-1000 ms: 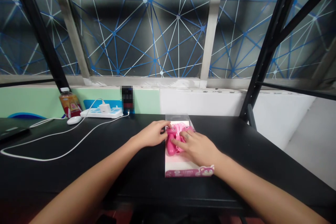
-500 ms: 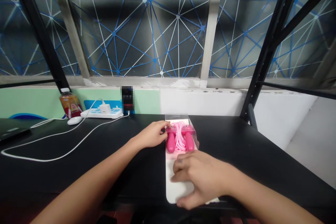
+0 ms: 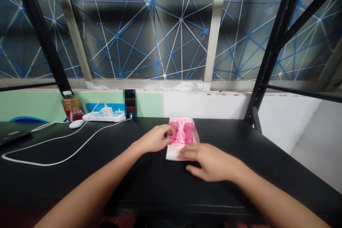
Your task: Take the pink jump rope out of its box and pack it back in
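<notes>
A clear package point(image 3: 173, 152) with a white insert lies on the black desk point(image 3: 112, 171), a little beyond my hands. Inside it sits a pink skipping rope point(image 3: 182, 132) with two pink handles. My left hand point(image 3: 155, 138) is curled against the package's left side, fingertips pinched at the left pink handle. My right hand point(image 3: 210, 162) lies flat on the desk, fingers stretched out to the left. Its fingertips touch the near end of the white insert.
At the back left stand a drink bottle point(image 3: 70, 106), a white mouse point(image 3: 76, 123) and a white power strip point(image 3: 103, 115) with a charger. Its white cable point(image 3: 53, 153) loops over the desk. A dark laptop edge point(image 3: 12, 136) lies far left. A black rack post point(image 3: 263, 67) rises on the right.
The white insert first slid out toward me under my right hand, then went back away from me, so the package now looks short. My left hand stayed at the pink handle.
</notes>
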The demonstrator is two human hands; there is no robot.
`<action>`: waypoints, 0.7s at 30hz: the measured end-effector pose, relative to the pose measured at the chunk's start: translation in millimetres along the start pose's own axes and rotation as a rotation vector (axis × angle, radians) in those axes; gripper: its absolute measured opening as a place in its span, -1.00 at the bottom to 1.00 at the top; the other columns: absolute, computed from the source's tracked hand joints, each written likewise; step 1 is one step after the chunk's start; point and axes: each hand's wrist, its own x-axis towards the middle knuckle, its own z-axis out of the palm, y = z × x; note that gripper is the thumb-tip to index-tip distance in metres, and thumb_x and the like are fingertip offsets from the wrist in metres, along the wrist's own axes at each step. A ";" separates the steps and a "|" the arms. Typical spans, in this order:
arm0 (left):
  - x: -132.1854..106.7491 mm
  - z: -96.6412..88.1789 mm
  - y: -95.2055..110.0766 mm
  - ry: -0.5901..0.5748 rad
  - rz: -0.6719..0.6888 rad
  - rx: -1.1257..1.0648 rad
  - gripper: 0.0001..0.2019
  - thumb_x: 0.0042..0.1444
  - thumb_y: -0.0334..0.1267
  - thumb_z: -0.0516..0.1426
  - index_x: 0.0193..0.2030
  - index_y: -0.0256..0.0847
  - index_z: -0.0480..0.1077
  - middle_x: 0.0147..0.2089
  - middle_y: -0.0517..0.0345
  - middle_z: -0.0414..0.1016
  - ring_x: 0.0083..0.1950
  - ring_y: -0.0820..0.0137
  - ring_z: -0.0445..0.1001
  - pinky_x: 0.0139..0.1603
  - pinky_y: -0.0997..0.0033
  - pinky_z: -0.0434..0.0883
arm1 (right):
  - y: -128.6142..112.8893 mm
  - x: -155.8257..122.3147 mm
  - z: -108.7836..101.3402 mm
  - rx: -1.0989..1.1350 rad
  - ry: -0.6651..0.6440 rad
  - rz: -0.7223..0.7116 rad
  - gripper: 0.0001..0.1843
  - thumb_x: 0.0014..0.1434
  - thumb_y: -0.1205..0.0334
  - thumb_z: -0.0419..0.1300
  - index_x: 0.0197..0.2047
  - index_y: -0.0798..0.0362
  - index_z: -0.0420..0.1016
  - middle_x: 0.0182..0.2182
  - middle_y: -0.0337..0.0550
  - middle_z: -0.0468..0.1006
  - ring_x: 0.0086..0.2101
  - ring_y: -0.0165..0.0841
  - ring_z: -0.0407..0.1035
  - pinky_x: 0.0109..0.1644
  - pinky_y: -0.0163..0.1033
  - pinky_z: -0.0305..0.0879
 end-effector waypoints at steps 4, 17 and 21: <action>-0.2 -3.6 -6.2 -0.034 -0.010 -0.106 -0.80 0.24 -0.22 0.03 -0.10 -0.17 0.44 0.08 0.09 0.48 0.00 0.33 0.46 0.03 0.37 0.37 | 24.7 -0.3 1.3 -0.020 0.232 0.164 -0.61 0.25 0.20 0.12 0.15 -0.01 0.38 0.08 -0.04 0.41 0.09 -0.21 0.28 0.21 -0.05 0.22; -9.2 -12.4 4.7 -0.145 0.025 -0.065 -0.50 -0.08 -0.07 0.32 0.00 -0.14 0.35 0.11 0.02 0.37 0.01 0.24 0.40 0.01 0.29 0.35 | 52.3 -0.6 12.2 0.209 0.172 0.353 -0.27 0.09 0.01 0.29 0.27 0.03 0.22 0.26 0.07 0.10 0.26 -0.10 0.05 0.33 0.05 0.04; -9.1 -11.9 6.3 -0.146 0.042 -0.066 -0.50 -0.10 -0.09 0.34 -0.02 -0.14 0.35 0.14 0.02 0.35 0.08 0.20 0.38 0.08 0.27 0.34 | 56.9 1.2 11.8 0.254 0.236 0.345 -0.41 0.08 0.12 0.30 0.17 0.04 0.33 0.16 0.02 0.22 0.17 -0.18 0.19 0.29 -0.02 0.12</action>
